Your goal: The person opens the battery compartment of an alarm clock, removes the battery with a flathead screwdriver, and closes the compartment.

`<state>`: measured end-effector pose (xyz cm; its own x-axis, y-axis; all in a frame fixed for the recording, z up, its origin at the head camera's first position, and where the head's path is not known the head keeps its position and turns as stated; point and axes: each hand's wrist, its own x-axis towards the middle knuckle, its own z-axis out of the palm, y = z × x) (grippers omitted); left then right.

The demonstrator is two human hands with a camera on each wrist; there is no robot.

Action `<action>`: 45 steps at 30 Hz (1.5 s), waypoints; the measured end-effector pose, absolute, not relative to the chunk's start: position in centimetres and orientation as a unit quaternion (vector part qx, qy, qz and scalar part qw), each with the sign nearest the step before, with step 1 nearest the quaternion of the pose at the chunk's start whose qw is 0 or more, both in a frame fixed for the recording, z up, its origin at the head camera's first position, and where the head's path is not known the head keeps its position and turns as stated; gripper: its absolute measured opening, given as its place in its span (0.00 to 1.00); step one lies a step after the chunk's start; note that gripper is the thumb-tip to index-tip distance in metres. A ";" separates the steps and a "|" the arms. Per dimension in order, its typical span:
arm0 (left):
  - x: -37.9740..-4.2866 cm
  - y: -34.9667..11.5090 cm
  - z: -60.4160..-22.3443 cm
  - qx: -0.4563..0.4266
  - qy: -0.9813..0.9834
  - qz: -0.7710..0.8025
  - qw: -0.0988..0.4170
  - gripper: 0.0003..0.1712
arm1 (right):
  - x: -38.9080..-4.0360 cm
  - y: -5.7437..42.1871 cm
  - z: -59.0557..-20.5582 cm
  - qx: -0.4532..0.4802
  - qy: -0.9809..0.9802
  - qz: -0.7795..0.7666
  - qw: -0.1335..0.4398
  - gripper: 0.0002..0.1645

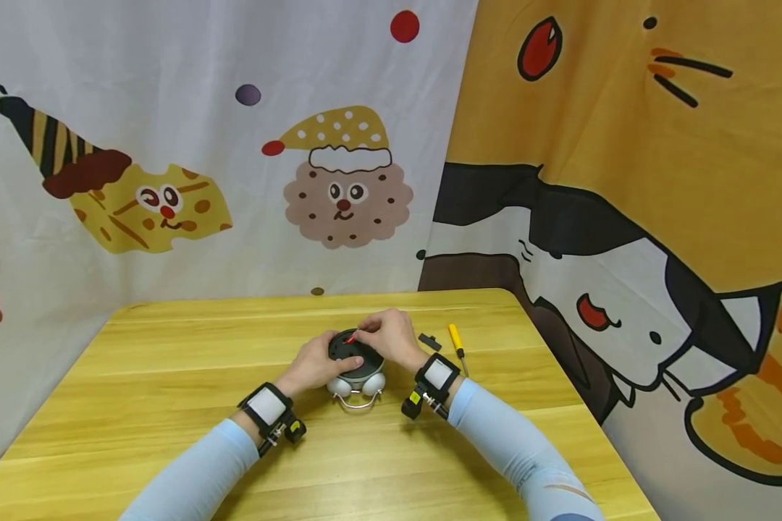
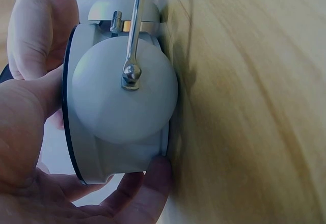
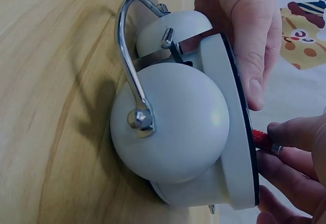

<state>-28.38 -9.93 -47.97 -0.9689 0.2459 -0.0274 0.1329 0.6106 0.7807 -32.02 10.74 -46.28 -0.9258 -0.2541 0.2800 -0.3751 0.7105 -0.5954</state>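
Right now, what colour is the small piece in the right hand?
The piece is red with a silvery end, clearest in the right wrist view.

Clock (image 3: 175, 122) — white, black-backed; battery (image 3: 263, 140) — red, silver-tipped

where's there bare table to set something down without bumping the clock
The widest bare stretch of table runs from the left forearm and left hand to the table's left edge. Another lies between the forearms, on the near side of the alarm clock. It's crowded around the alarm clock and beside the right hand, where a dark flat piece and screwdriver lie.
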 end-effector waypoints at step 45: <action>-27.8 -9.7 -48.0 0.088 0.903 0.416 0.063 0.48 | -31.6 17.8 -43.6 0.109 -0.893 0.434 0.050 0.08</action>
<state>-27.85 -9.75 -47.97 -0.9767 0.2109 -0.0402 0.1064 0.6381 0.7626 -31.56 17.82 -43.57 -0.9714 -0.1511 0.1832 -0.2374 0.5998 -0.7641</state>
